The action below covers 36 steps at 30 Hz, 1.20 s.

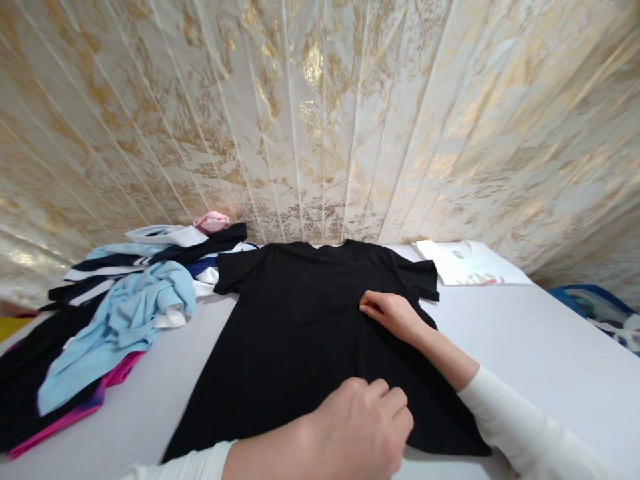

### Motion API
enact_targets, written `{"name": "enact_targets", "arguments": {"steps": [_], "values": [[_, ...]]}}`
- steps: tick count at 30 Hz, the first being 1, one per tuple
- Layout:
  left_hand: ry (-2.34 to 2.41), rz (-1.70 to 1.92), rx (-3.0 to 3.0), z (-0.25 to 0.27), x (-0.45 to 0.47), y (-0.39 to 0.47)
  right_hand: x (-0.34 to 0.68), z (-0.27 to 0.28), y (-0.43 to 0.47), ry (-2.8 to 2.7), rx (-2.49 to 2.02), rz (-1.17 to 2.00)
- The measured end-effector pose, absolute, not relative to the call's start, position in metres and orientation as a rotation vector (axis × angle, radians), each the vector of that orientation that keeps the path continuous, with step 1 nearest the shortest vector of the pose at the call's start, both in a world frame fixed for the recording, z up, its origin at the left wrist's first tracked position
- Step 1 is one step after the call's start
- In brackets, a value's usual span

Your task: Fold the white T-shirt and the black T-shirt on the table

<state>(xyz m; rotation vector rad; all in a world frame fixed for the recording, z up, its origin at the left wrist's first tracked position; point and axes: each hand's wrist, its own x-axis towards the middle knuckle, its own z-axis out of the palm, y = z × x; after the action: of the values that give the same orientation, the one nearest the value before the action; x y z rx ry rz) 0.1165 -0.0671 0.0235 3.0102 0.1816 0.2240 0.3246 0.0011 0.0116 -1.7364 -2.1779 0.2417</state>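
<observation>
A black T-shirt lies spread out on the white table, its collar at the far side and its hem towards me. My right hand is closed in a pinch on the cloth, right of the middle of the shirt. Closer to me, my left hand is curled over the lower part near the hem, its fingertips hidden beneath it. A slight ridge runs in the black cloth between the two hands.
On the left is a heap of loose clothes, with a light blue garment on top and a pink piece at the back. A folded white T-shirt lies at the far right of the table. Behind hangs a gold-patterned curtain.
</observation>
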Motion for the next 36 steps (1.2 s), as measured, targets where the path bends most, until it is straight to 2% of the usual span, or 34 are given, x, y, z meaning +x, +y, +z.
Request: {"name": "enact_targets", "arguments": {"steps": [4, 10, 20, 26, 36], "values": [[0.207, 0.344, 2.746, 0.014, 0.123, -0.066, 0.326, 0.02, 0.007, -2.299, -1.639, 0.259], [0.176, 0.471, 2.552, 0.014, 0.12, -0.059, 0.32, 0.009, -0.003, -2.325, -1.596, 0.098], [0.283, 0.395, 2.582, 0.018, 0.107, -0.061, 0.321, 0.015, -0.025, -2.263, -1.635, -0.148], [0.3, 0.338, 2.58, 0.017, 0.111, -0.056, 0.315, -0.003, -0.088, -2.167, -1.741, -0.108], [0.398, 0.311, 2.718, 0.017, 0.076, -0.017, 0.346, -0.011, -0.098, -2.385, -1.852, -0.139]]}}
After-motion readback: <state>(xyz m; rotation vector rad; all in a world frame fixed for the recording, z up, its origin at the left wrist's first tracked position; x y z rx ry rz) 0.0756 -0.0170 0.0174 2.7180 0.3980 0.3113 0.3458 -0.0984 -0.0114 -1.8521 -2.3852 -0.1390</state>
